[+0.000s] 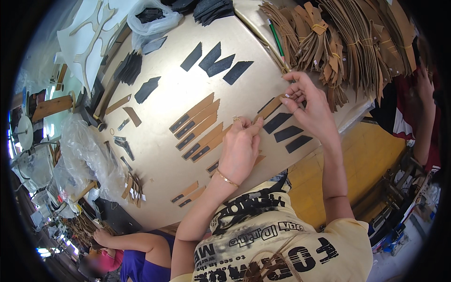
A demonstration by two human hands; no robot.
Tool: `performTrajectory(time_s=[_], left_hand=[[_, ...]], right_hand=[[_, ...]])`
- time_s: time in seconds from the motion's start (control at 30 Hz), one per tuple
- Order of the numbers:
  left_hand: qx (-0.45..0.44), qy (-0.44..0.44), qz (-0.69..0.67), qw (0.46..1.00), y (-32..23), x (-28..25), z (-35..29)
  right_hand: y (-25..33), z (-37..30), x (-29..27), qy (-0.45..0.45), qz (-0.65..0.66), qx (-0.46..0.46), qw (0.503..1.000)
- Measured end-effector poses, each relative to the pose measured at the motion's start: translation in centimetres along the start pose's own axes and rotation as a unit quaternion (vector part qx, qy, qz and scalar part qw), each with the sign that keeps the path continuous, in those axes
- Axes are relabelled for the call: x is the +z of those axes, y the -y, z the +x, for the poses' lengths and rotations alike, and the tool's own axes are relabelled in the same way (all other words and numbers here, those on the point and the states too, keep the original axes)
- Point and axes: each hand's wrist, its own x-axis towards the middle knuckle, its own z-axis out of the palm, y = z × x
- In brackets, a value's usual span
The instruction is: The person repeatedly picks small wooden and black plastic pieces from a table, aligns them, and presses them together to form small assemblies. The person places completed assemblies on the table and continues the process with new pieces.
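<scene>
My left hand point(238, 152) pinches the near left end of a brown strip point(270, 109), thumb and fingertips closed. My right hand point(306, 102) nips its far right end between thumb and forefinger, other fingers loosely curled. Strip is tilted, over the right side of the pale table point(157, 157). Three black pieces point(288, 134) lie just beside it, nearer me; patched brown strips point(203, 109) lie left; tied brown bundles point(359, 44) sit far right

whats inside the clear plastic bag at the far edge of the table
Black pieces show inside the clear plastic bag; whatever lies beneath them is covered.
</scene>
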Motion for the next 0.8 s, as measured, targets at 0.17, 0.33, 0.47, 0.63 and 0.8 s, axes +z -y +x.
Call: performTrajectory(time_s=[0.17,0.33,0.47,0.63,0.8], left_hand=[[-0.006,0.025,0.000,1.000,-0.14,-0.29,0.02],[-0.012,0.037,0.008,0.999,-0.41,-0.38,-0.01],[-0.016,0.040,0.009,0.999,-0.38,-0.38,0.03],[-0.019,0.040,0.010,0.999,-0.39,-0.39,-0.01],[-0.023,0.037,0.007,0.999,-0.54,-0.37,-0.04]], right_hand=[[0.08,0.11,-0.02,-0.003,0.012,0.007,1.000],[0.18,0.22,-0.13,-0.004,0.015,0.025,1.000],[0.20,0.27,-0.21,0.010,0.027,0.044,0.999],[0.19,0.20,-0.33,0.010,0.037,0.043,0.998],[0.17,0.23,-0.39,0.010,0.032,0.046,0.998]])
